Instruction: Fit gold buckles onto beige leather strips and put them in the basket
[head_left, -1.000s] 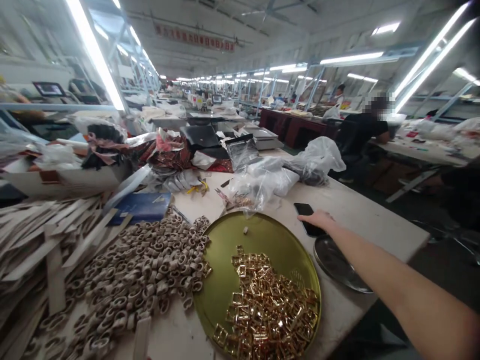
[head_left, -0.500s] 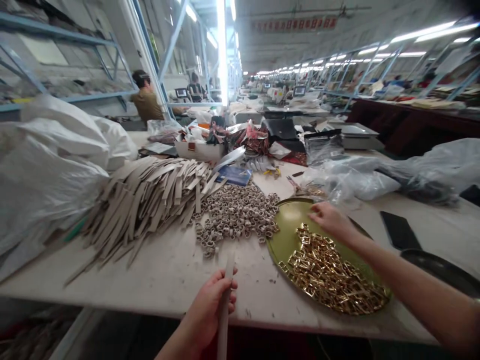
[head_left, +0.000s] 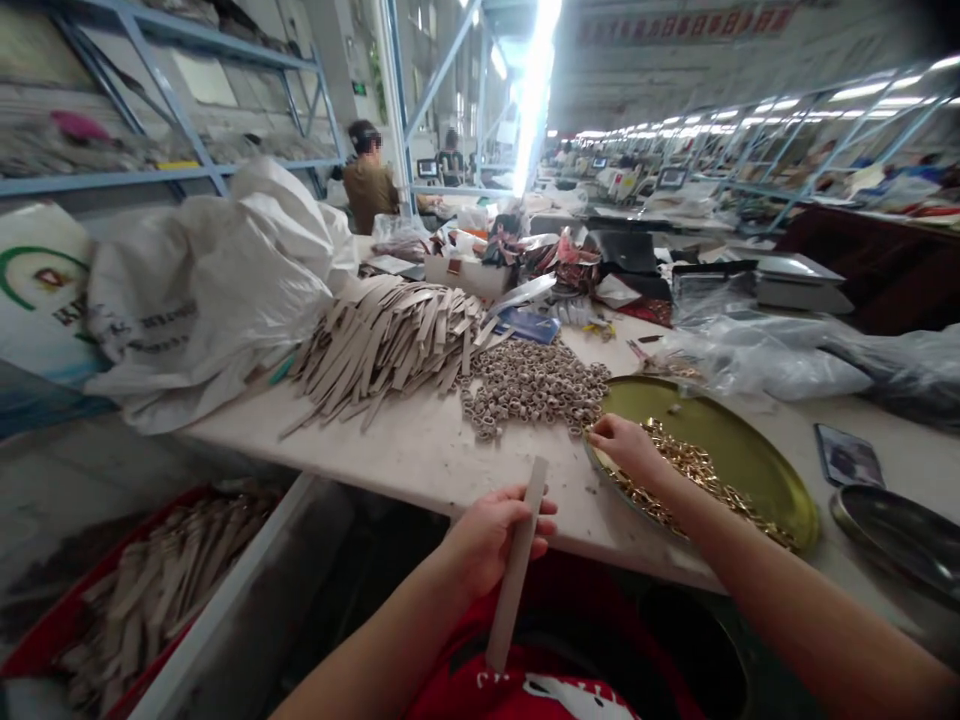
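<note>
My left hand is closed around a flat beige strap, held slanting in front of the table edge, its lower end near my lap. My right hand has its fingertips pinched at the left rim of a round olive-gold tray; what they hold, if anything, is hidden. Gold metal buckles lie heaped in the tray, partly behind my right forearm. One small pale piece sits on the tray's bare far part. Left of the tray spreads a pile of small beige loops.
A large heap of beige straps lies left of the loops, beside a white sack. A phone and a dark round dish are at right. More straps fill a red bin below. A person sits beyond.
My view has swung left, so the table things appear further right. My right hand has moved from the tray's far part to its left rim. The phone's screen is now lit.
</note>
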